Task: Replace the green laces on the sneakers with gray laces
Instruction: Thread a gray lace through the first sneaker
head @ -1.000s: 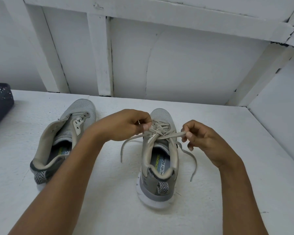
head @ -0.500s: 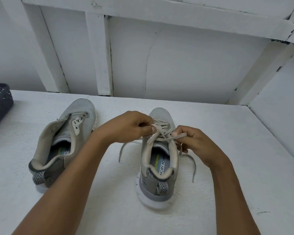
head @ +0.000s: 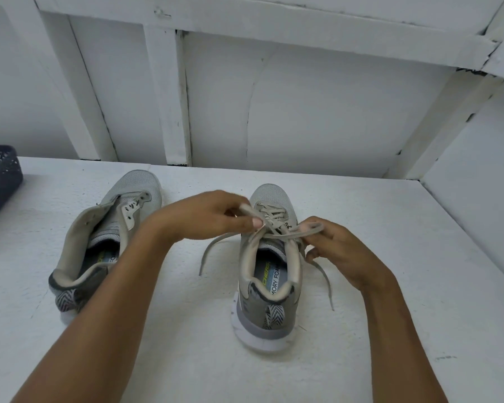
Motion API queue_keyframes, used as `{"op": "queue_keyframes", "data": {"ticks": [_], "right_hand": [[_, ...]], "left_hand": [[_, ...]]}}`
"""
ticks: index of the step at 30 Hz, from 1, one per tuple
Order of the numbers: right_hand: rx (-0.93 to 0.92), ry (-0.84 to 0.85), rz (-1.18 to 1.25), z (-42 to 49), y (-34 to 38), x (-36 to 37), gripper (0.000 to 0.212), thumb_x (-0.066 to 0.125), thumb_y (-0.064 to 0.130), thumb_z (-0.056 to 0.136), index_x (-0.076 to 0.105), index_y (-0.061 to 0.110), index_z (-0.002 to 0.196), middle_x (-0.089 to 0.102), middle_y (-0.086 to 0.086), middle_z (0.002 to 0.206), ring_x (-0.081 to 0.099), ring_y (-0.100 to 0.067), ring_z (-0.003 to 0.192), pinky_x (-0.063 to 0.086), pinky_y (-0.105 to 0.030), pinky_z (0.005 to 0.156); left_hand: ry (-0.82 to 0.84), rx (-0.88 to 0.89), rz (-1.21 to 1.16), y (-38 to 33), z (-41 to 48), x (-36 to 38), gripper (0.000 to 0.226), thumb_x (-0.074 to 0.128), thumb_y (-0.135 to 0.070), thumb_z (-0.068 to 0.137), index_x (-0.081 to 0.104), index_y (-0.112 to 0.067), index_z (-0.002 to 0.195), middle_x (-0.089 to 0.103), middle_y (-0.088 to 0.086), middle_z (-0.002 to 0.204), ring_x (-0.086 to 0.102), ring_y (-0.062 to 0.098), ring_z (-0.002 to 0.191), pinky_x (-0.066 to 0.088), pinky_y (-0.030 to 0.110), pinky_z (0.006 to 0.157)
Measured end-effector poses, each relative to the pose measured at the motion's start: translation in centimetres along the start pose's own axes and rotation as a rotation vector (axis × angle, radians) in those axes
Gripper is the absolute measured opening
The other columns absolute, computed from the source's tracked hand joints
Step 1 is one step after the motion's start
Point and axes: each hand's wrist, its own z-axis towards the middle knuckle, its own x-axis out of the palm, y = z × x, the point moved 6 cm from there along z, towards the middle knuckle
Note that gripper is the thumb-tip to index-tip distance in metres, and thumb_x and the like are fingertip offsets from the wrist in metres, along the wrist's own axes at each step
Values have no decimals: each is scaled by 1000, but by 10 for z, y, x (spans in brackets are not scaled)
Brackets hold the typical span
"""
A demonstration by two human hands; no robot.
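Tying off the right shoe [head: 269, 289] is the step we judge to be in hand. Our left hand [head: 207, 218] pinches a loop of the gray lace [head: 313, 228] between thumb and forefinger, just over the near eyelets. Our right hand [head: 344, 254] pinches a second loop to the right of the tongue, its other fingers curled beneath. The strands cross between the hands, above the shoe's throat. Two loose ends trail down to the table [head: 390, 315], one on each side of the shoe. The lace already runs through the eyelets toward the toe, so lacing here looks done and only the knot is left.

The next move, as we see it, calls for passing one loop around and under the other, then pulling both outward evenly. A slack pinch would let a loop slip flat, and we would have to form it again.

To the left stands the left shoe [head: 134, 187], collar spread open and eyelets bare. It has no lace and seems to be the half of the job not yet done. No green lace shows anywhere. At the far left edge lies a dark mesh thing [head: 3, 175], cut off by the frame.
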Motion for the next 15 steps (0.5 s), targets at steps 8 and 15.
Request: {"op": "queue_keyframes", "data": {"ticks": [8, 15], "right_hand": [[-82, -39, 139, -5, 1, -9, 39, 78, 53, 75, 69, 16, 79, 69, -11, 91, 63, -21, 87, 52, -35, 81], [-114, -190, 833, -2, 6, -24, 31, 45, 24, 97, 57, 13, 70, 58, -8, 60, 64, -25, 60, 59, -39, 73]], "left_hand": [[-64, 113, -296, 1, -4, -6, 27, 70, -34, 88, 70, -8, 87, 69, 13, 91, 60, 8, 83, 45, 26, 81], [-217, 151, -1088, -3, -4, -23, 20, 52, -20, 95, 51, -9, 78, 59, 13, 66, 64, 29, 61, 59, 44, 73]]}}
